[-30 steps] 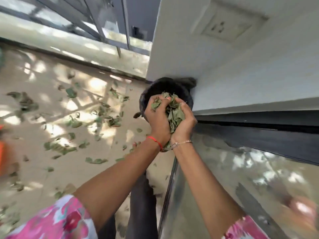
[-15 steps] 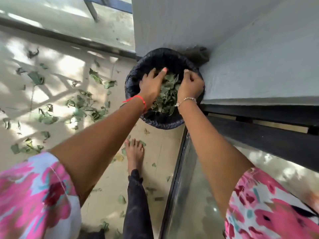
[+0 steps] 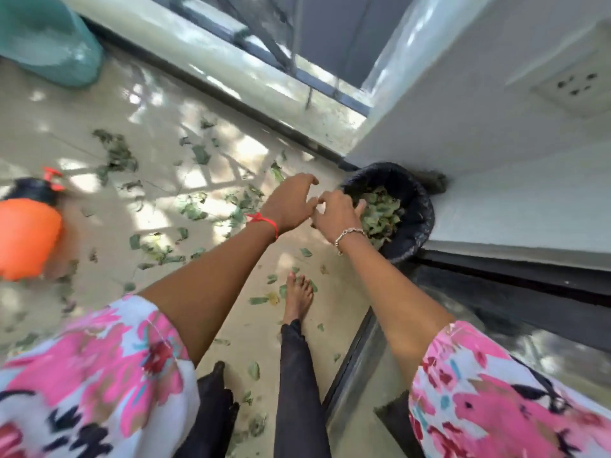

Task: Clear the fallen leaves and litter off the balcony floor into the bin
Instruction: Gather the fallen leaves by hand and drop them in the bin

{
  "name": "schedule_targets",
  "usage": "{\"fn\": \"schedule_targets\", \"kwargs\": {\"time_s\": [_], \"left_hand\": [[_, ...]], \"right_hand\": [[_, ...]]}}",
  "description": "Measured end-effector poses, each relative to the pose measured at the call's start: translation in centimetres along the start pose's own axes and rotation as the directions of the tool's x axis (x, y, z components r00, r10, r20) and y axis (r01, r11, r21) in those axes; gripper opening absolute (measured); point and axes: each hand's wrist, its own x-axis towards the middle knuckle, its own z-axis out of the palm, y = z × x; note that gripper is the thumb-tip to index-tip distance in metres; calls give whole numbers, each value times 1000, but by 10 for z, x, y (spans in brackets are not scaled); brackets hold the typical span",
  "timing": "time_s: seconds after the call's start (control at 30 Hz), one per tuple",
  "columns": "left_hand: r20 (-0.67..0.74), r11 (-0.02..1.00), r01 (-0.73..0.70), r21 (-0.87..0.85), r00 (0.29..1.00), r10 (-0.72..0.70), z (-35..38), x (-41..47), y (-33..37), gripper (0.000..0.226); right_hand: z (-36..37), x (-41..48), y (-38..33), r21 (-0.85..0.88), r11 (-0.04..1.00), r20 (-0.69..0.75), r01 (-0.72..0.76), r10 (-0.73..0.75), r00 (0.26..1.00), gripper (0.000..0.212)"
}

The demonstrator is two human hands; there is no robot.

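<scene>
Pale balcony floor (image 3: 99,104), dappled with sunlight and the shadows of a railing, seen from above by a person standing barefoot. Green fallen leaves (image 3: 195,208), small, crumpled and partly curled, lie scattered across the tiles, thickest in the middle of the floor, with a few around the bare foot (image 3: 297,294). A round bin (image 3: 421,206) lined with a black bag sits in the corner where a white wall (image 3: 479,127) meets a dark sliding-door frame, and it holds a loose heap of the same green leaves (image 3: 380,214). Both arms reach forward. The left hand (image 3: 291,201), with a red thread at the wrist, hovers just left of the bin, fingers loosely curled and holding nothing. The right hand (image 3: 335,214), wearing a silver bracelet, is over the bin's near rim, fingers relaxed and empty, its fingertips nearly meeting the left's. An orange spray bottle (image 3: 26,236) with a black top stands at the far left, and a teal pot (image 3: 49,38) in the upper left corner.
</scene>
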Motion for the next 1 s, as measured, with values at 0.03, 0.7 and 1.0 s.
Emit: {"fn": "schedule_targets", "kwargs": {"time_s": [0.03,0.7,1.0], "left_hand": [[-16,999,3,42,1000,-2,-20,-19,-6,36],[-754,763,641,80,540,-374,-367,-646,-152,56],[-665,448,797,-406,78,-743,-332,-798,-193,60]], "right_hand": [[-7,-11,-24,-100,993,25,59,-57,998,34],[23,-432,-563,-385,86,355,919,-905,234,57],[125,-541,-656,-270,-441,721,856,-682,-125,55]]}}
